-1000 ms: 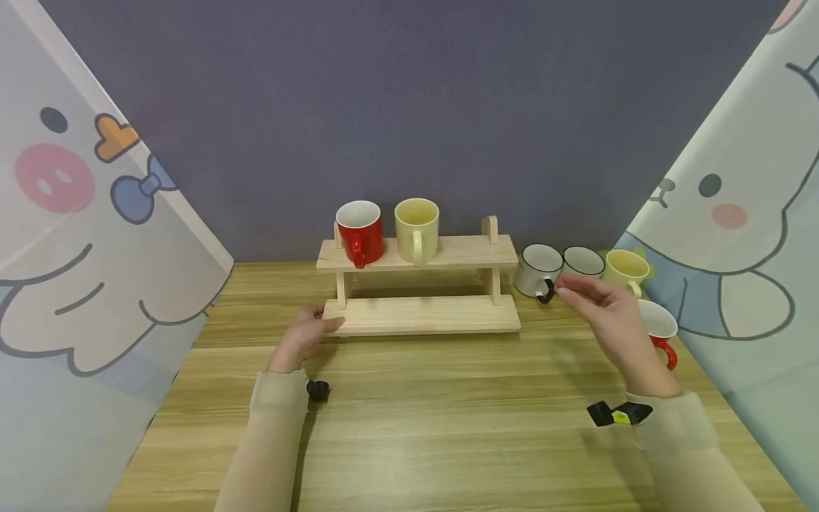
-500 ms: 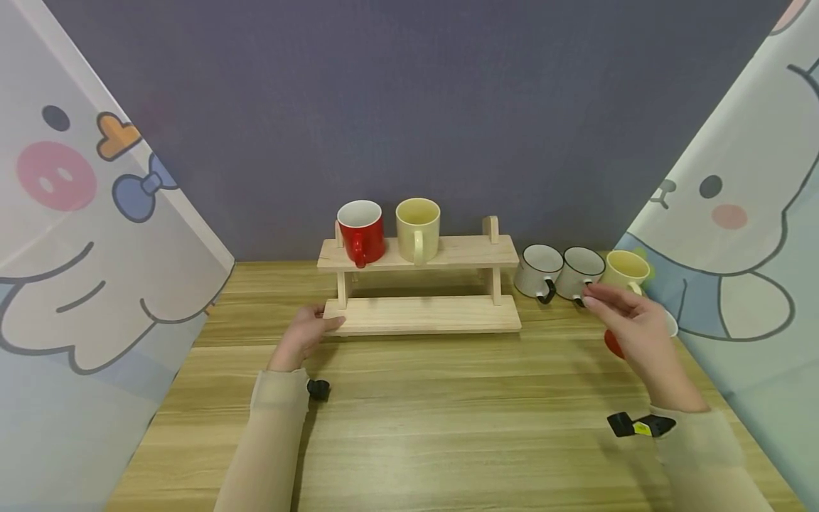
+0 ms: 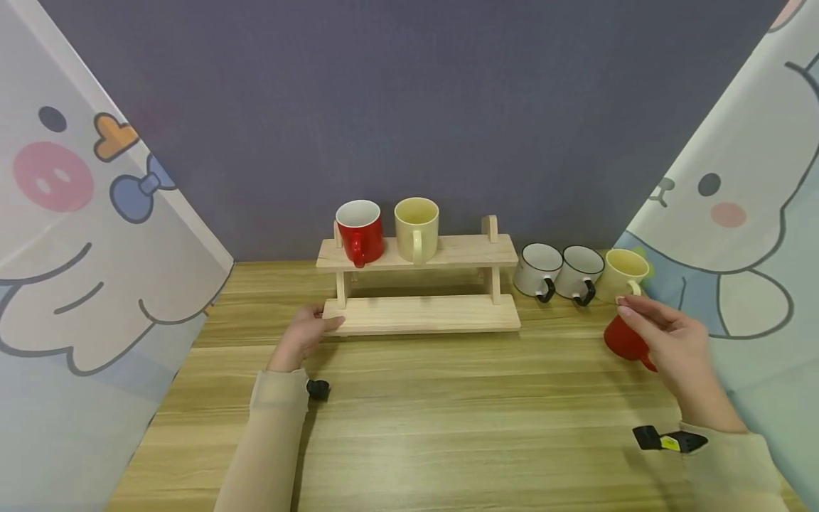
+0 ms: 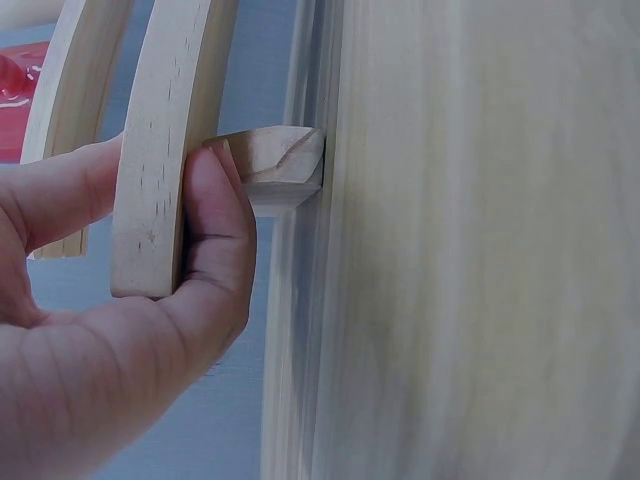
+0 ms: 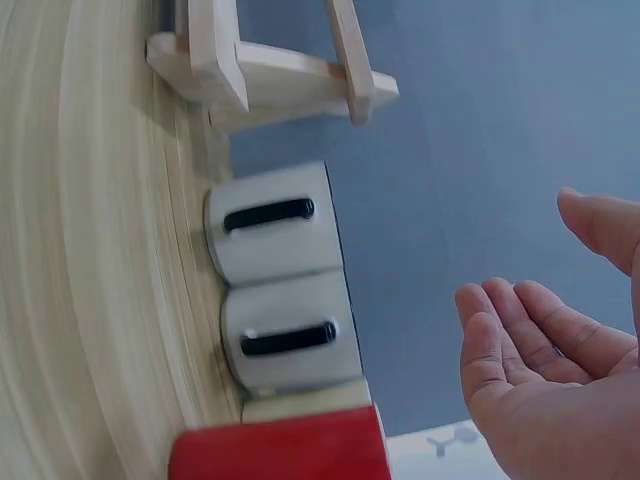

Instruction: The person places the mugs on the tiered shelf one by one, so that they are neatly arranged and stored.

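My left hand grips the left end of the lower board of a two-tier wooden shelf rack. In the left wrist view the thumb and fingers wrap the board's end from both sides. My right hand hovers over a red mug at the right, partly covering it in the head view. Its thumb and fingers stand apart with nothing between them in the right wrist view. Behind the red mug is a yellow mug, beside two white mugs with black handles, one nearer the rack and one in the middle.
On the rack's upper board stand another red mug and another yellow mug, handles facing forward. A dark blue-grey panel rises behind the wooden table. Panels with cartoon animals flank both sides.
My right hand has moved rightward and toward me, past the white mugs to the red mug, uncovering the middle white mug. The left hand keeps its grip on the rack.
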A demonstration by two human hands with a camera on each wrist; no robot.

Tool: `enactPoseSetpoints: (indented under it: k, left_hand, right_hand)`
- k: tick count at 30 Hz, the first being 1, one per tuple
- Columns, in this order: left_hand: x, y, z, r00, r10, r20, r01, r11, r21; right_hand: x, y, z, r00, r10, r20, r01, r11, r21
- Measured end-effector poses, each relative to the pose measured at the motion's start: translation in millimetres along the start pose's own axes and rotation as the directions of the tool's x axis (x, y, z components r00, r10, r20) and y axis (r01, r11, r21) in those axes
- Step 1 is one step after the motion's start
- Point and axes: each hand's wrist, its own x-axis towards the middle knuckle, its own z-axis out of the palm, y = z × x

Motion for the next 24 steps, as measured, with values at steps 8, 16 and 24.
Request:
enactPoseSetpoints:
  k: [8,16,24]
  left_hand:
    - [0.4,0.6,-0.2,1.0,-0.003,0.006,0.003,1.0,-0.003]
    - [-0.3,0.8,-0.2,1.0,-0.009,0.003,0.009,1.0,-0.001]
    - [-1.1,1.5,-0.1,1.0,-0.012,0.001,0.012,1.0,0.004]
  right_hand:
    - [-2.6,5,-25,0.998,-0.009,-0.054,0.002,0.992,-0.13]
    - [-8.4,12,-48,0.996,0.025,-0.082,-0.036,0.99,-0.137]
    - [-12.8,22,-59,0.99,0.113,-0.085,-0.128,0.973,-0.194]
